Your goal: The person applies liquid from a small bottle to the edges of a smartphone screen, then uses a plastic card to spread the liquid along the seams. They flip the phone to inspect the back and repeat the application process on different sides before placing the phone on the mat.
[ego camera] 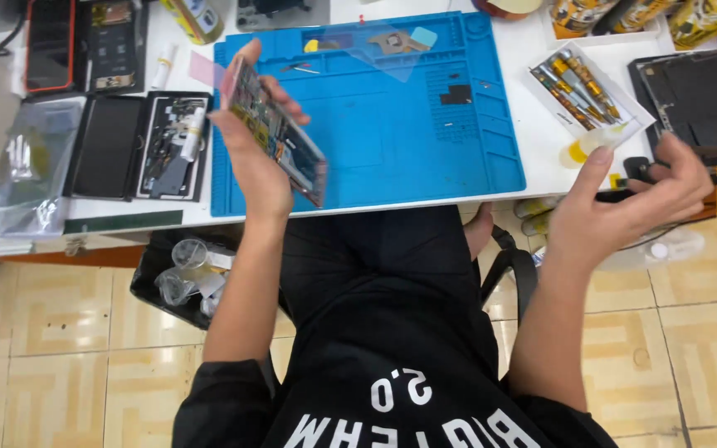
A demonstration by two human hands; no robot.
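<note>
Working at a white bench (pixel 491 178) above tan floor tiles, with a blue repair mat (pixel 408 141) spread across its middle. Gripping an opened phone (pixel 275 133) in the left hand (pixel 255 158), tilting it over the mat's left edge with its inner boards showing. Reaching with the right hand (pixel 624 203) past the bench's right edge, fingers curling round a small dark tool (pixel 636 170). Lying near that hand: a white tray of screwdrivers (pixel 578 87). Resting left of the mat: 2 dark phone panels (pixel 139 145).
</note>
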